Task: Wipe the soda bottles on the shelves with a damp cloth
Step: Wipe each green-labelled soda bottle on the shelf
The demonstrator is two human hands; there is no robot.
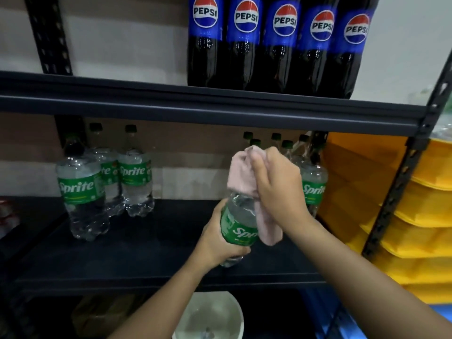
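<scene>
Held bottle [238, 222]: Sprite, tilted, above the lower shelf [146, 253].
Left hand [220, 241]: grip curled round the bottle's label.
Right hand [276, 189]: grip closed on a pink cloth [242, 174] draped over the bottle's top.
Other Sprite bottles [83, 187]: upright, left and right.
Pepsi bottles [276, 45]: row on the upper shelf.

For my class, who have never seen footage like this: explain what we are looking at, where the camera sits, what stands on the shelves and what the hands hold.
There is no robot here: a person wears one camera on the head, looking forward and down at their own arms. The left hand grips a Sprite bottle by its label, tilted. The right hand presses a pink cloth round the bottle's neck. Other Sprite bottles stand on the dark middle shelf; Pepsi bottles line the shelf above. A white bowl sits below.
</scene>
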